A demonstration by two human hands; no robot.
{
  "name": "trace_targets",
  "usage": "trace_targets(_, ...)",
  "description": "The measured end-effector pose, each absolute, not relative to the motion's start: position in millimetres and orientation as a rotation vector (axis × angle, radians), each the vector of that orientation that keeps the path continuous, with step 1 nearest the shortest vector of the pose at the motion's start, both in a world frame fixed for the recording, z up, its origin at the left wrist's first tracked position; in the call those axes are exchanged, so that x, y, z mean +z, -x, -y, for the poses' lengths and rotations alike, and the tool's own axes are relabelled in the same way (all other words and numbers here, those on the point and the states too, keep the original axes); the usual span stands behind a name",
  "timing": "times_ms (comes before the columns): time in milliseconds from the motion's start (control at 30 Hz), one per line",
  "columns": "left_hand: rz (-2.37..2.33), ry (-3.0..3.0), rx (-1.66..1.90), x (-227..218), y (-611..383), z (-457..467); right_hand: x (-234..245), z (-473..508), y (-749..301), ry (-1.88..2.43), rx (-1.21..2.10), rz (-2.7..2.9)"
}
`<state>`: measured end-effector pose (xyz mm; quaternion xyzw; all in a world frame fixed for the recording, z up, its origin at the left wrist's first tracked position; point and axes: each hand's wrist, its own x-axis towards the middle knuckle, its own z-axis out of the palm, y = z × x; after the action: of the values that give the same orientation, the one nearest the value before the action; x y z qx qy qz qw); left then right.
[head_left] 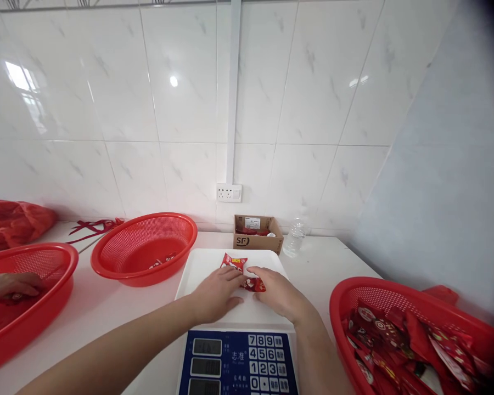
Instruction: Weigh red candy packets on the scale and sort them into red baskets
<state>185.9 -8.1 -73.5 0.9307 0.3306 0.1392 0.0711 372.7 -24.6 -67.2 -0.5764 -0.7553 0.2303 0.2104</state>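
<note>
Two small red snack packets lie near the middle of the white weighing tray (201, 269) of a digital scale. The rear packet (233, 262) has yellow lettering, and the front packet (254, 284) shows dark red with white print. My left hand (219, 293) lies over the packets from the left, its fingers outstretched and touching them. From the other side my right hand (278, 292) reaches in, thumb and fingers apart around the front packet's right end. Parts of both packets are hidden under my fingers. The scale's blue keypad panel (236, 359) faces me.
A red basket (337, 299) full of red packets stands at right. At left is another red basket (144, 222) with a few packets. Another person's hand (12, 286) reaches into the far-left basket (61, 252). Behind the scale are a cardboard box (257, 243) and a clear bottle (295, 237).
</note>
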Motion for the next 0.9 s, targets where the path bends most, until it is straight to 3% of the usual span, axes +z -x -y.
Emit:
trace_targets(400,-1.161,-2.772,0.551,-72.7,-195.9,4.7,-74.9,15.9,-372.4,1.498,0.497,2.082)
trace_targets(600,-1.167,-1.954,0.906,-52.8,-187.2,25.0,-45.4,36.0,-367.8,1.334,0.697,1.887)
trace_targets(900,-0.82,-1.325,0.863,-41.1,-187.7,42.9,-35.2,48.3,-348.4,1.144,0.906,1.789)
